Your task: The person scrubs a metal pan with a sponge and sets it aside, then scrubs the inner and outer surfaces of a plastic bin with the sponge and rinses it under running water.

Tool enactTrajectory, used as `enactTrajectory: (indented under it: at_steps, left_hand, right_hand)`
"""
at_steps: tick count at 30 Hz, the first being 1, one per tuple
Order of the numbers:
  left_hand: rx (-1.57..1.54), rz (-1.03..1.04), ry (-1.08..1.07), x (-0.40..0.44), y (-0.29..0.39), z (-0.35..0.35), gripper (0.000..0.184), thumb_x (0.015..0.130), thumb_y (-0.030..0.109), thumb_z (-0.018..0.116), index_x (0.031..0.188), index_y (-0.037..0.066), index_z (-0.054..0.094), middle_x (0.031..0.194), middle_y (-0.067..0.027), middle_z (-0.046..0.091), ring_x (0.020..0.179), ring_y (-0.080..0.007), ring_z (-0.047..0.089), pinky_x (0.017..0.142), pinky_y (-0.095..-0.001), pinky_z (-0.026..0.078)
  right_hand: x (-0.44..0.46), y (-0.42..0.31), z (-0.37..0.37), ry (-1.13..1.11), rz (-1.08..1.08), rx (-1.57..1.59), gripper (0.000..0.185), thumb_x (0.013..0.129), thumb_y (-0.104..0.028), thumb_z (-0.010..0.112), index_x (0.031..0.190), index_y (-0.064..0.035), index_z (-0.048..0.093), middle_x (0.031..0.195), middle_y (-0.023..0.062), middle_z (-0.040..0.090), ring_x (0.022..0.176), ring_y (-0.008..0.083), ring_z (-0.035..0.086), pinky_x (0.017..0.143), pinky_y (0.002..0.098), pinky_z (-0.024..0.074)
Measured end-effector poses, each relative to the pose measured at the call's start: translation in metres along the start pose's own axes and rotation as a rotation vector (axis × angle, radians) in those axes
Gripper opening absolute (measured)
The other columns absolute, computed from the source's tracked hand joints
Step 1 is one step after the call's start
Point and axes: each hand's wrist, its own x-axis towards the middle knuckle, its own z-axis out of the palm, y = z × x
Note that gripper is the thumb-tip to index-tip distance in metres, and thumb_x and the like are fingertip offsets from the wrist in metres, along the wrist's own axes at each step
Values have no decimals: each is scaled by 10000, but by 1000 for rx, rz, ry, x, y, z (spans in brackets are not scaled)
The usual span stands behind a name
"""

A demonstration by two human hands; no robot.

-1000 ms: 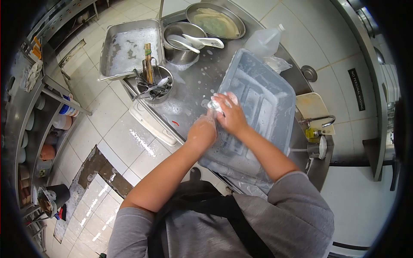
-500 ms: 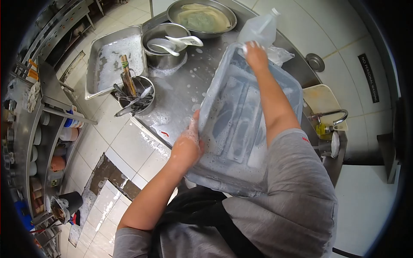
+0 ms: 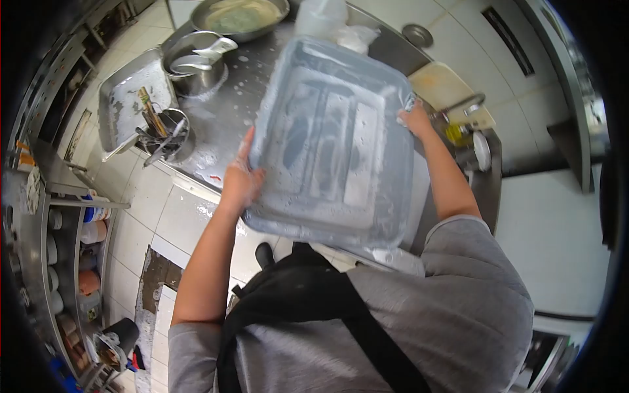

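A large grey-blue plastic tub (image 3: 314, 216), wet and foamy inside, is tilted up toward me over the steel counter. My left hand (image 3: 242, 178) grips its left side near the lower corner, the index finger stretched along the wall. At the upper right rim, my right hand (image 3: 415, 119) is closed around a whitish, foamy scrubbing pad (image 3: 409, 103) pressed to the edge. The pad is small and partly hidden by the fingers.
On the steel counter (image 3: 226, 98) stand a pot with ladles (image 3: 196, 78), a utensil pot (image 3: 178, 141), a steel tray (image 3: 121, 85) and a wide bowl (image 3: 239, 16). A plastic jug (image 3: 320, 18) is behind the tub. A faucet (image 3: 468, 101) is at right, shelves (image 3: 65, 255) at left.
My right hand has moved from the tub's far left corner to its right rim. The tub is tilted up more toward me, my left hand still on its side. The view has shifted right.
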Motion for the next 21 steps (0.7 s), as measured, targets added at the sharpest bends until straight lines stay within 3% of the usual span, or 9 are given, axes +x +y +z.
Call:
enactTrajectory:
  at_steps: [3, 5, 6, 8, 9, 14, 16, 19, 21]
  left_hand:
    - [-238, 46, -42, 6, -17, 4, 822, 715, -106, 487, 1457, 121, 216, 1339, -199, 458, 1181, -263, 505, 978, -290, 388]
    - [-330, 51, -58, 6, -19, 9, 809, 716, -117, 477, 1452, 99, 222, 1355, -181, 435, 1190, -248, 491, 981, -287, 385]
    - [-425, 71, -36, 7, -18, 9, 796, 717, -128, 466, 1448, 77, 228, 1370, -163, 413, 1198, -233, 476, 984, -284, 382]
    - [-489, 50, -65, 7, -15, 11, 796, 727, -144, 460, 1450, 88, 223, 1368, -154, 414, 1189, -229, 481, 988, -293, 383]
    - [-558, 34, -76, 4, -13, 11, 796, 737, -160, 453, 1453, 99, 218, 1365, -146, 414, 1180, -225, 485, 992, -302, 384]
    - [-606, -51, -86, -7, 0, 22, 791, 758, -123, 484, 1457, 83, 176, 1336, -152, 441, 1162, -237, 503, 968, -284, 397]
    - [-668, -87, -102, -12, 5, 26, 784, 779, -105, 509, 1458, 85, 167, 1325, -151, 453, 1151, -241, 512, 967, -282, 397]
    - [-702, -121, -71, -14, 7, 26, 724, 843, -8, 560, 1453, 74, 179, 1310, -170, 468, 1133, -249, 525, 962, -288, 398]
    - [-248, 50, 64, -8, -10, 33, 674, 886, 95, 576, 1445, 63, 201, 1307, -199, 465, 1137, -247, 520, 961, -297, 396]
  right_hand:
    - [-122, 2, 2, -17, -76, 253, 750, 760, -206, 662, 1362, 51, 295, 1372, 257, 366, 1289, 347, 363, 1059, 360, 305]
    - [-200, 13, 8, 67, -400, 102, 730, 735, -135, 658, 1370, -10, 322, 1405, 204, 339, 1307, 344, 331, 1063, 377, 295]
    - [-230, 12, 7, 64, -381, 105, 730, 735, -135, 658, 1370, -10, 322, 1405, 204, 339, 1307, 344, 331, 1063, 377, 295]
    - [-280, 5, 6, 100, -310, 231, 647, 700, -92, 620, 1313, -65, 416, 1286, 151, 501, 1169, 355, 492, 1055, 401, 319]
    - [-298, 2, 11, 103, -294, 240, 647, 700, -92, 620, 1313, -65, 416, 1286, 151, 501, 1169, 355, 492, 1055, 401, 319]
    - [-330, -104, 39, -23, -409, 46, 482, 702, -217, 658, 1159, -98, 559, 1102, 149, 605, 1000, 337, 585, 836, 433, 484]
    - [-317, -170, 59, -87, -456, 235, 466, 748, -325, 643, 1153, -112, 553, 1048, 143, 628, 907, 338, 622, 770, 467, 486]
    - [-308, -234, 52, -220, -540, 56, 446, 773, -326, 629, 1144, -91, 551, 1016, 157, 633, 866, 350, 628, 758, 468, 485]
    - [-287, -204, 53, -540, -322, 401, 408, 823, -318, 592, 1148, -77, 543, 1030, 177, 625, 915, 350, 612, 799, 454, 473]
